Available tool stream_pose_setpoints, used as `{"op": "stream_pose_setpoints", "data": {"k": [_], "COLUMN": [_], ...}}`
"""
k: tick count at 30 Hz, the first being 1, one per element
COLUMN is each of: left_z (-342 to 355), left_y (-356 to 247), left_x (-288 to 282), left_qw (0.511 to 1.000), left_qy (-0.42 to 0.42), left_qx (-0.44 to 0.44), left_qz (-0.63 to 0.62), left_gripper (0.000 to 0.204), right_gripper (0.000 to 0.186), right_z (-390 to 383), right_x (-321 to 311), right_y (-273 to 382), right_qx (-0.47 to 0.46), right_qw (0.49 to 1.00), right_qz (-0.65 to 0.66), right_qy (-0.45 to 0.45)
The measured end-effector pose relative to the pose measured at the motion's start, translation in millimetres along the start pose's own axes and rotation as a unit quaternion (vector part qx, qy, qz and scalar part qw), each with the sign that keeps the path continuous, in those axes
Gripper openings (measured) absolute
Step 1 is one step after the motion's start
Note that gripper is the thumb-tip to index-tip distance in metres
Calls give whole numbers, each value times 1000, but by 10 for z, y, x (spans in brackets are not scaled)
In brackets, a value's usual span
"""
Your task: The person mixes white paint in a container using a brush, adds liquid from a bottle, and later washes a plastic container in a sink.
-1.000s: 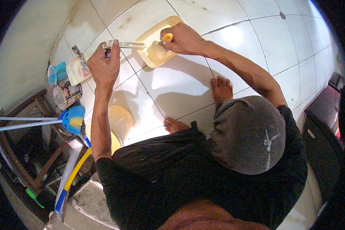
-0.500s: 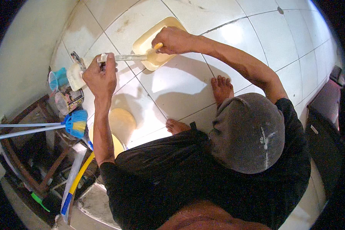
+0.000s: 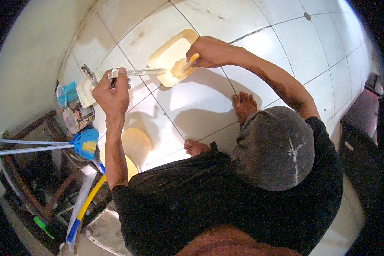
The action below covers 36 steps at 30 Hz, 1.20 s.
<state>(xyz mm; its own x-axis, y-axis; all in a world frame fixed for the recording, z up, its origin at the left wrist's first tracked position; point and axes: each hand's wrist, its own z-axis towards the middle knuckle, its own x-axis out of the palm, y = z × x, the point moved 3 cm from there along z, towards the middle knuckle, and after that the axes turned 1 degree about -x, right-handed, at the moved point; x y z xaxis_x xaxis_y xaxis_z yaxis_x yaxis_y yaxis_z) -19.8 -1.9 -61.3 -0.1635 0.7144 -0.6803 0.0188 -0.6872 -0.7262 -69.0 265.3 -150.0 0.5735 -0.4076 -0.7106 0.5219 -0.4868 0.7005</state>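
Observation:
My left hand [image 3: 113,96] is closed around one end of a long flat stick [image 3: 143,72] smeared with white. The stick's far end reaches over the near left rim of a shallow cream tray [image 3: 157,54]. In my right hand [image 3: 211,51] is the orange handle of a spatula-like tool [image 3: 187,64]. Its broad head is at the right part of the tray, coated or covered with cream paste, so its exact kind is hard to tell. The two tools are apart. Pale material lies in the tray, which sits on the tiled floor.
At left stand a cream container [image 3: 86,91], a blue cup [image 3: 67,94] and a patterned tub [image 3: 79,118]. Blue broom bristles [image 3: 85,143], a yellow round container [image 3: 136,145] and a dark wooden frame [image 3: 51,200] are nearer. A dark padded object [image 3: 358,141] stands at right.
My right hand has moved right with the orange-handled tool, away from the flat stick's tip. Before, the stick's end met the tool's head. My left hand stays nearly in place.

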Motion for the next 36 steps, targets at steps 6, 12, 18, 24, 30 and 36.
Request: {"op": "stream_pose_setpoints", "data": {"k": [6, 12, 18, 24, 30, 36], "left_z": [51, 105, 65, 78, 44, 21], "left_y": [26, 70, 96, 68, 43, -117], "left_x": [84, 112, 36, 7, 61, 170], "left_qw": [999, 999, 998, 997, 999, 991], "left_qy": [-12, -28, -4, -53, -37, 28], "left_qx": [29, 29, 23, 43, 37, 92], "left_qz": [15, 2, 66, 41, 1, 97], "left_gripper": [23, 24, 28, 23, 23, 23], "right_gripper": [26, 24, 21, 23, 27, 24], "right_z": [-53, 140, 264, 248, 185, 165], "right_x": [-262, 66, 337, 452, 374, 477], "right_y": [86, -71, -8, 116, 37, -50], "right_qx": [50, 64, 39, 48, 150, 191], "right_qw": [990, 974, 985, 991, 967, 907], "right_qz": [-49, -126, -100, -1, 140, 305], "right_qy": [-119, -176, -133, -126, -154, -220]}}
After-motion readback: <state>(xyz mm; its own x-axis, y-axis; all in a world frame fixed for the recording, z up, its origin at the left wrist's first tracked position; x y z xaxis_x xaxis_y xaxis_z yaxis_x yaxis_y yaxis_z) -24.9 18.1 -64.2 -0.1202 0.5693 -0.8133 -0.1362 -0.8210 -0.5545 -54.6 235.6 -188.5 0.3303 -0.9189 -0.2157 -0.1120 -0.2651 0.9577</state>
